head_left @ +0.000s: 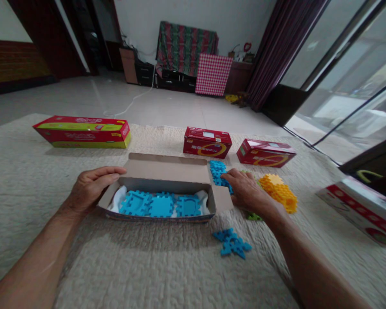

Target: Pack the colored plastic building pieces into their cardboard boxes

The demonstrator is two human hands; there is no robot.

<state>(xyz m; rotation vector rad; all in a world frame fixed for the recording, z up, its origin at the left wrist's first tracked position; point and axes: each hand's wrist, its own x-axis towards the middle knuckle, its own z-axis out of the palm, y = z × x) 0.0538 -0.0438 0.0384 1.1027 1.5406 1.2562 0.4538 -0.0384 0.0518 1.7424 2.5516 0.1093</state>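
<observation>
An open cardboard box [167, 170] lies in front of me with its lid folded back. Inside it, on white lining, rest several blue interlocking toy blocks [161, 206]. My left hand [89, 189] grips the box at its left end, thumb and fingers together. To the right of the box, my right hand [246, 189] has its fingers curled on a row of blue interlocking blocks [217, 171]; its palm side is hidden. Beyond that hand sits a stack of yellow blocks [279, 193], and green pieces [254, 217] show partly beneath it. Nearer me lie loose blue star-like pieces [232, 243].
A long red and green box [83, 132] stands at the far left of the quilted cover [141, 274]. Two red boxes [207, 142] [266, 152] stand at the far edge. A white and red carton [363, 210] is at the right. Tiled floor lies beyond.
</observation>
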